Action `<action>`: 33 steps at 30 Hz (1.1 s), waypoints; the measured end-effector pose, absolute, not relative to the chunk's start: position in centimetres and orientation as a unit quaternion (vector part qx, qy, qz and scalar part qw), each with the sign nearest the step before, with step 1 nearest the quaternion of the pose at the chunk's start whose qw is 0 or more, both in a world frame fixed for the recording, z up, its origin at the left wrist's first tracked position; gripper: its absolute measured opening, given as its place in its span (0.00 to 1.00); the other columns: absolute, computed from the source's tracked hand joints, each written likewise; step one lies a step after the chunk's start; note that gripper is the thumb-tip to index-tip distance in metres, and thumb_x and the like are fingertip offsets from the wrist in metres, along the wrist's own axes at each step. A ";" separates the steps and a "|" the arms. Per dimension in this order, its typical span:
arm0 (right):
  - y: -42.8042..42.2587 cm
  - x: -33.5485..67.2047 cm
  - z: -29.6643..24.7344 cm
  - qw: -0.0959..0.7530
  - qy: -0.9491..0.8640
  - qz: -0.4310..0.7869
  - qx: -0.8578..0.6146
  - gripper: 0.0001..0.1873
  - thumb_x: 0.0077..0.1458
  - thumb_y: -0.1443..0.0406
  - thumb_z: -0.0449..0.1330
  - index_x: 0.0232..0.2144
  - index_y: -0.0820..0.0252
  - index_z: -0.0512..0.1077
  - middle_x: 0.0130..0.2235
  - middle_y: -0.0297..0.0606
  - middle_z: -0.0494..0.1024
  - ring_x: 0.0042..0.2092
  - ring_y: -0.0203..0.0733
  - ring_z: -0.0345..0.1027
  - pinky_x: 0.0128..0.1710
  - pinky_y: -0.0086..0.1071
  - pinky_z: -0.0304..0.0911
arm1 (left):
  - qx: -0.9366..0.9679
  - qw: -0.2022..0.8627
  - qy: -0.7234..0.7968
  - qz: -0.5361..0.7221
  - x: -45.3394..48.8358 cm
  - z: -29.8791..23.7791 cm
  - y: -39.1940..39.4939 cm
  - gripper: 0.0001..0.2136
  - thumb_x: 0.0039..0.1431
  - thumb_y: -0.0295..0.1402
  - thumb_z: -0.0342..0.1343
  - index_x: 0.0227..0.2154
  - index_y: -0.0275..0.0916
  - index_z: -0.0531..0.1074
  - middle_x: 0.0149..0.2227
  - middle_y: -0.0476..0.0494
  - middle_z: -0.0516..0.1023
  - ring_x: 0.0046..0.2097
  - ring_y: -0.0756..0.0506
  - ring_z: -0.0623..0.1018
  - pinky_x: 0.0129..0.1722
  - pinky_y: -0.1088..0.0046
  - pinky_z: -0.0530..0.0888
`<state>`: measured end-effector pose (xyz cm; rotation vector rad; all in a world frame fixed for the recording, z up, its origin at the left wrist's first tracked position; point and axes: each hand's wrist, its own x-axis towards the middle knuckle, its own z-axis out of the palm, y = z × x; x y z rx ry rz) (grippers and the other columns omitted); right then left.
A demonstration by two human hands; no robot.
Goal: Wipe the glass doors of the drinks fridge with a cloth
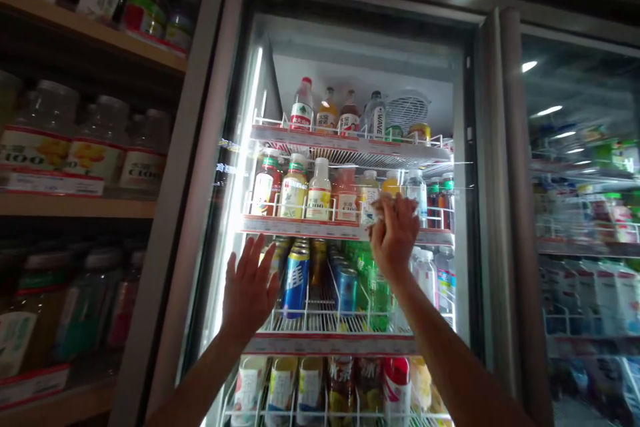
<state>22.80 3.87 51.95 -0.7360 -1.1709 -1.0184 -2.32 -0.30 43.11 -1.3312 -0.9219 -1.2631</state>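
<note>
I face a lit drinks fridge (pixel 235 80) with a glass door. My left hand (pixel 249 290) lies flat against the glass, fingers spread and pointing up, level with the shelf of blue cans (pixel 296 280). Higher and further right, my right hand (pixel 395 237) is raised to the glass with its fingers curled around a small pale wad (pixel 385 208), perhaps a cloth or paper. It is at the height of the second shelf, in front of a row of bottles (pixel 320 190). Both forearms reach up from the bottom of the view.
Wooden shelves (pixel 75 207) on the left hold rows of jars and bottles. A second glass-door fridge (pixel 580 213) stands on the right, past a grey door post (pixel 500 200). Inside the near fridge are several wire shelves of drinks.
</note>
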 end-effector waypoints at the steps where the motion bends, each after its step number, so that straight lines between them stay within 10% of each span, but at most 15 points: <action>1: 3.5 21.6 51.4 0.629 -0.549 -0.457 -0.308 0.25 0.57 0.67 0.47 0.57 0.57 0.60 0.61 0.45 0.60 0.63 0.51 0.47 0.58 0.54 0.47 | -0.556 0.513 -0.385 -0.529 -2.4 43.1 -0.3 0.27 0.61 0.33 0.47 0.62 0.42 0.49 0.64 0.40 0.52 0.65 0.44 0.50 0.64 0.59 0.46; 6: 2.3 19.0 48.0 0.460 -0.692 -0.523 -0.189 0.26 0.55 0.65 0.50 0.57 0.52 0.60 0.60 0.35 0.61 0.64 0.44 0.45 0.64 0.48 0.37 | -0.558 0.516 -0.376 -0.529 -2.6 43.1 -0.1 0.26 0.61 0.33 0.47 0.62 0.42 0.50 0.64 0.41 0.51 0.66 0.43 0.50 0.64 0.59 0.46; 15: 4.5 30.6 53.4 0.664 -0.458 -0.447 -0.388 0.26 0.54 0.67 0.47 0.56 0.60 0.62 0.60 0.51 0.60 0.61 0.55 0.53 0.54 0.55 0.52 | -0.561 0.510 -0.376 -0.532 -2.4 43.2 -0.3 0.26 0.60 0.33 0.47 0.62 0.42 0.50 0.64 0.40 0.52 0.65 0.43 0.51 0.63 0.59 0.47; 22: 2.4 23.2 49.5 0.459 -0.673 -0.543 -0.204 0.23 0.55 0.66 0.48 0.54 0.55 0.63 0.60 0.41 0.60 0.64 0.46 0.47 0.62 0.48 0.42 | -0.565 0.500 -0.375 -0.539 -2.5 43.1 -0.1 0.28 0.60 0.33 0.47 0.62 0.46 0.48 0.65 0.44 0.50 0.65 0.43 0.51 0.63 0.59 0.47; 29: 5.0 31.8 55.5 0.687 -0.454 -0.424 -0.377 0.26 0.54 0.66 0.46 0.55 0.62 0.64 0.58 0.51 0.61 0.59 0.55 0.55 0.53 0.53 0.53 | -0.557 0.526 -0.388 -0.513 -2.5 43.1 0.0 0.30 0.60 0.31 0.47 0.63 0.43 0.43 0.65 0.42 0.47 0.66 0.42 0.49 0.63 0.57 0.46; 33: 4.2 26.3 55.5 0.649 -0.513 -0.448 -0.338 0.27 0.54 0.67 0.47 0.57 0.58 0.60 0.60 0.46 0.60 0.62 0.53 0.50 0.57 0.53 0.49 | -0.557 0.527 -0.387 -0.512 -2.6 43.1 0.0 0.31 0.59 0.31 0.47 0.63 0.44 0.42 0.65 0.43 0.46 0.66 0.42 0.49 0.64 0.57 0.46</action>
